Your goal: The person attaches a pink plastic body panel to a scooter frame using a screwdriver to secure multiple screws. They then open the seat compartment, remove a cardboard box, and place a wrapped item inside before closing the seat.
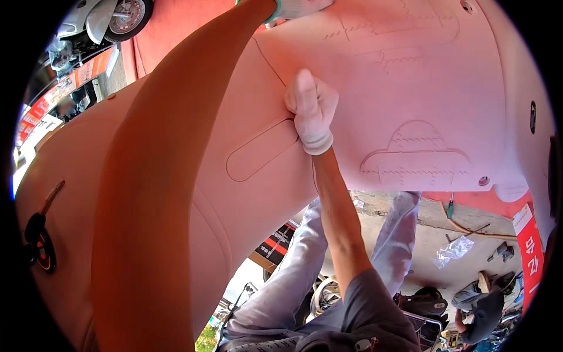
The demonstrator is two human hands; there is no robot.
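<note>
A large pink moulded vehicle body (381, 105), with panel seams and an oblong outlined cover (261, 151), fills most of the view. My right hand (314, 111), in a white knit glove, is closed against the body at a panel seam, just above the cover's right end. Whatever its fingers may hold is hidden. My left arm stretches up across the left side, close to the view. The gloved left hand (302, 7) lies at the body's far edge, and the top of the picture cuts off its fingers. A key (53, 196) with a dark fob projects at the left.
Red flooring (176, 35) and a parked scooter's wheel (128, 17) lie beyond the body. Below right are a green-handled screwdriver (450, 209), a clear plastic bag (454, 251) and a crouching person (481, 311). A red sign (528, 252) stands at the right edge.
</note>
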